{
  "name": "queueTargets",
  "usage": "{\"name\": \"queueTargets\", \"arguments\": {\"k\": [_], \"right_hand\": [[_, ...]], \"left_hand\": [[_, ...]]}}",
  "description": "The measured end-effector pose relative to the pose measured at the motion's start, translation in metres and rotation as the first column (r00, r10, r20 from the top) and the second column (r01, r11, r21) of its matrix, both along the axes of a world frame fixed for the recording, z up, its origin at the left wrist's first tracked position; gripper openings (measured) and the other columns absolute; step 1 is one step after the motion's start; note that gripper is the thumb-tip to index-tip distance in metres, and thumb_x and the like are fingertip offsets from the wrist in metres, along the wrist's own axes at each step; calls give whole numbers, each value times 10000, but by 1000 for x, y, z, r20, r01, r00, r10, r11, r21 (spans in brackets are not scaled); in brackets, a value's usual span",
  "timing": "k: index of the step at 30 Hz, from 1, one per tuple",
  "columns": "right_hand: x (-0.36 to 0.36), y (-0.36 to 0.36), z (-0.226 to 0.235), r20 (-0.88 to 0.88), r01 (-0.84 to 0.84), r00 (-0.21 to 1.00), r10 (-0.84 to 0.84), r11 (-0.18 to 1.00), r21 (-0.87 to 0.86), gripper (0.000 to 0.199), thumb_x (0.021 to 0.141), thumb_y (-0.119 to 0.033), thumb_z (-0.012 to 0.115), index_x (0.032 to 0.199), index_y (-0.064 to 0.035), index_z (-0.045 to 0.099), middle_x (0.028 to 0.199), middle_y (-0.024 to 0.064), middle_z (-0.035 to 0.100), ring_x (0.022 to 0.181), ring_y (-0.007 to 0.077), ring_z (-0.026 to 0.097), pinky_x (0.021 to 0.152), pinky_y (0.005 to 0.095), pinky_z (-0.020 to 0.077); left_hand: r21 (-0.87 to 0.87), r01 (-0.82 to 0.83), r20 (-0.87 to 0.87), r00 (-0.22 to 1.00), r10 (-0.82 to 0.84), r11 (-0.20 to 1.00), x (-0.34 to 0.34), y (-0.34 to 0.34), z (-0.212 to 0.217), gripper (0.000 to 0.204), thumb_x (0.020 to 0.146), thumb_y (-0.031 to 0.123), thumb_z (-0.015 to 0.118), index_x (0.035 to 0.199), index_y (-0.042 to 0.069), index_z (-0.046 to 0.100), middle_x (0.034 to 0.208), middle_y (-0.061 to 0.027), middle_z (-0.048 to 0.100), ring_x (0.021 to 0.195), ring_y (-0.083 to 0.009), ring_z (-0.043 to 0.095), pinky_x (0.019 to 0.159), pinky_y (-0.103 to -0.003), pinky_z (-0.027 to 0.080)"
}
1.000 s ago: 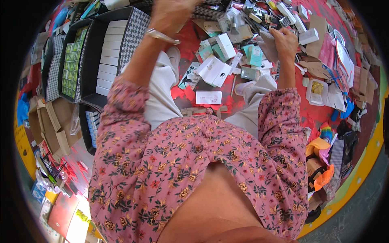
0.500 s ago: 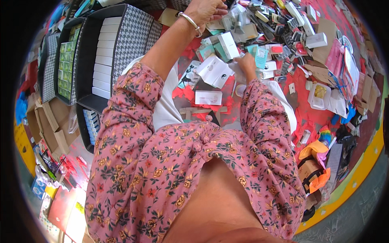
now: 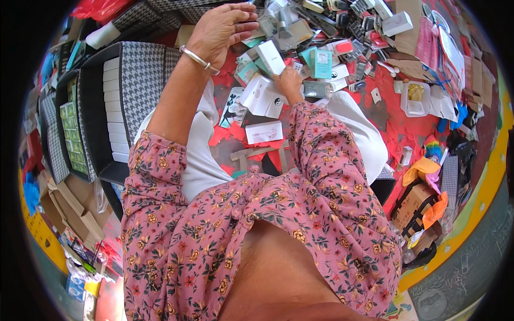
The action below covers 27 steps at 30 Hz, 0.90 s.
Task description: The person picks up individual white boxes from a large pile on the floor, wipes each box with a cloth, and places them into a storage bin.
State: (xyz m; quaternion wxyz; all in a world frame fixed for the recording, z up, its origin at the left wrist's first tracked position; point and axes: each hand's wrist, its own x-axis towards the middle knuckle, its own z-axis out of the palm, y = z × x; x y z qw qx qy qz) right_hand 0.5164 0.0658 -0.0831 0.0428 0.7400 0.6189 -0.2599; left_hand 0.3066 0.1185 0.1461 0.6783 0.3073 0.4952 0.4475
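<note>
My left hand [image 3: 224, 33] is raised at the upper middle, palm turned sideways and fingers stretched out, with nothing in it. A silvery bangle circles that wrist. My right hand [image 3: 289, 84] is farther down and to the right, its fingers closed at the lower right corner of a narrow white box [image 3: 271, 57]. Beside that hand lies a clear plastic case [image 3: 317, 89]. Just below the box is an opened white carton [image 3: 262, 95] with a round black-and-white symbol. Teal packages [image 3: 322, 64] lie beyond my right hand. Nearer me is a flat white box [image 3: 263, 132].
Many small packaged items [image 3: 342, 47] are heaped at the far right. Houndstooth bins [image 3: 147, 75] stand at the left, holding white boxes [image 3: 115, 107] and green packs [image 3: 72, 128]. A clear tub [image 3: 415, 108] sits on the right. Torn red paper [image 3: 369, 125] litters the floor.
The view has shifted. My left hand has come nearer, fingers straightened. My right hand has moved left from beside the teal package to the white box; a clear plastic case now shows beside it.
</note>
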Motion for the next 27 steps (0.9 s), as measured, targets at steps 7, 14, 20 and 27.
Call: {"name": "queueTargets", "arguments": {"k": [7, 14, 20, 27], "right_hand": [[28, -18, 11, -89, -235, 968, 236, 972, 20, 346, 679, -269, 629, 875, 9, 567, 852, 216, 602, 810, 353, 590, 711, 427, 472], [67, -21, -22, -57, -477, 879, 474, 878, -50, 219, 737, -197, 518, 857, -19, 557, 820, 181, 611, 765, 332, 598, 657, 436, 480], [57, -22, -14, -64, -484, 875, 480, 862, -150, 208, 723, -181, 514, 829, -15, 580, 840, 173, 619, 791, 332, 599, 667, 431, 485], [72, -12, 1, -10, -426, 899, 437, 871, -245, 216, 660, -139, 571, 820, -1, 619, 887, 178, 617, 822, 329, 599, 711, 403, 483]], "left_hand": [[-17, 37, 9, 999, -37, 999, 6, 3, 7, 246, 874, 134, 455, 1074, 14, 533, 992, -87, 579, 891, -156, 570, 803, -250, 461], [27, 156, -89, 984, -153, 987, 8, 5, 6, 250, 870, 154, 471, 1075, 28, 538, 1006, -77, 580, 891, -135, 572, 785, -237, 464], [30, 93, 131, 987, -96, 995, 4, 11, -8, 183, 813, 136, 549, 958, 24, 547, 829, -50, 587, 707, -129, 587, 619, -208, 469], [54, -49, -203, 977, 59, 997, 1, 11, 11, 240, 834, 100, 478, 1057, 20, 515, 941, -81, 576, 806, -147, 574, 705, -241, 466]]}}
